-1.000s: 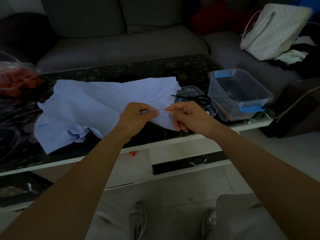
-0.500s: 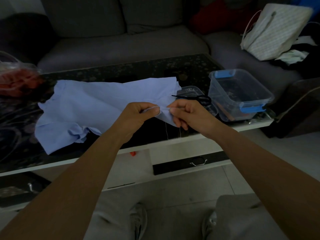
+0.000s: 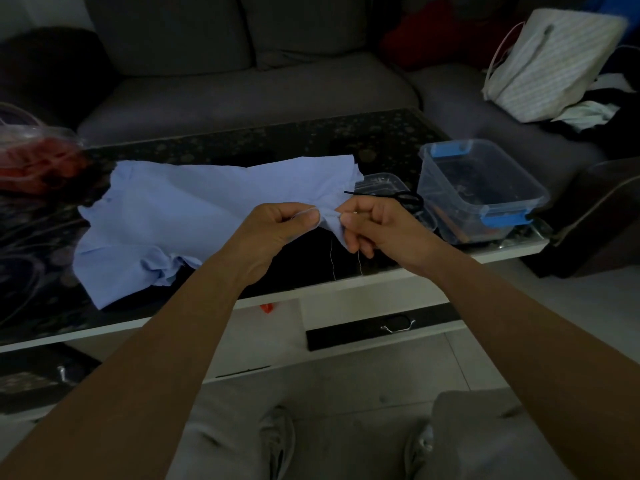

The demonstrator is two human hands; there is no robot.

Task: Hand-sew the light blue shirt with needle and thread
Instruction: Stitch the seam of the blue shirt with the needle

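On dark table [image 3: 277, 143], front edge: lt blue shirt [image 3: 180, 220], mostly flat, near corner lifted. L hand [image 3: 273, 230] fingers pinch that corner; R hand [image 3: 377, 226] fingers pinch it just beside. White thread [image 3: 331, 261] hangs below. Scissors [image 3: 405, 197] & clear tub [image 3: 485, 188] at R.

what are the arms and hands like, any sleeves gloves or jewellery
Both forearms are bare to the frame edge, no sleeves. The left hand and right hand are ungloved; no ring, watch or bracelet shows, though the light is dim.
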